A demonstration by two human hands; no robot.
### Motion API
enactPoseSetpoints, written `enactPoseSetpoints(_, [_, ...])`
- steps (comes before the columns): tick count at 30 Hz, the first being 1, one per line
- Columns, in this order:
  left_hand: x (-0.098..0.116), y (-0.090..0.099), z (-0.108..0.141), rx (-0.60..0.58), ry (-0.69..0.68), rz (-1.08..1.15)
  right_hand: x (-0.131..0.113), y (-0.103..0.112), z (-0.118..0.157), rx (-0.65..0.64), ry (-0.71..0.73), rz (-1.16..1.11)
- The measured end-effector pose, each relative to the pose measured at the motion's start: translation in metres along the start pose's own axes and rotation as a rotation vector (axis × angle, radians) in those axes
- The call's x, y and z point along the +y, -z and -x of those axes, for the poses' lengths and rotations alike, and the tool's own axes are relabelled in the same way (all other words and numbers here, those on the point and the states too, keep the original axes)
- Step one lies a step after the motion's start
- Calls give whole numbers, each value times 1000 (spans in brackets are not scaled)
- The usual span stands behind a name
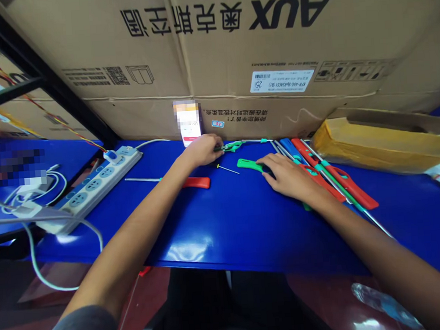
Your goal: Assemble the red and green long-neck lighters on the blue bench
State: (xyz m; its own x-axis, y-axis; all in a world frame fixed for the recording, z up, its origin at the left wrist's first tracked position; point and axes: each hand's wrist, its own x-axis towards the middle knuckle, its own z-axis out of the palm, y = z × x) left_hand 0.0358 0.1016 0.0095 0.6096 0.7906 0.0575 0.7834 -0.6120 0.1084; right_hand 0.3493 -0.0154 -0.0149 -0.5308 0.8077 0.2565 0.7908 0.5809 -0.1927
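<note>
My left hand [205,150] is closed at the back of the blue table, beside a propped phone [189,124]; its fingers are on a green piece [234,146]. A thin needle-like part with a yellow end [227,169] lies just in front of it. My right hand [284,173] rests over a green handle-shaped piece [249,164], whose left end sticks out past the fingertips; the hidden fingers leave the hold unclear. Under my left forearm lies a red-handled lighter [196,182] with a metal rod. Several red, green and blue lighters [330,177] lie right of my right hand.
A large cardboard box [215,49] stands behind the table [209,231]. At the left are a white power strip [93,186] and looped cables [31,241]. An open yellow-taped box [384,146] sits at the back right. A plastic bottle [384,304] lies below at the right.
</note>
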Motion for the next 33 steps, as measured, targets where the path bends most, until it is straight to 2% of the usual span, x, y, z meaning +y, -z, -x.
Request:
enactPoseSetpoints(5, [-14, 1, 19, 28, -33, 62, 5, -4, 0, -13, -10, -16])
enactPoseSetpoints(10, [-18, -2, 21, 8, -34, 38, 8, 1, -4, 13, -9, -26])
enactPoseSetpoints(14, [-19, -3, 21, 16, -45, 57, 17, 12, -28, 76, -16, 9])
enactPoseSetpoints(17, [-20, -4, 23, 46, -47, 115, 21, 15, -56, 28, 15, 45])
enactPoseSetpoints(20, [-19, -4, 23, 36, -26, 157, 13, 10, -83, -60, -13, 52])
enactPoseSetpoints(23, [-18, -5, 21, 26, -31, 170, 1, 0, -101, -56, -106, 42])
enactPoseSetpoints(27, [-17, -6, 21, 38, -36, 180, -5, -14, -113, -48, -198, 14])
enactPoseSetpoints(30, [-18, -8, 22, 36, -34, 183, -3, -17, -116, -49, -173, 10])
enactPoseSetpoints(33, [-17, -8, 23, 31, -44, 178, 1, -8, -111, -81, -124, 34])
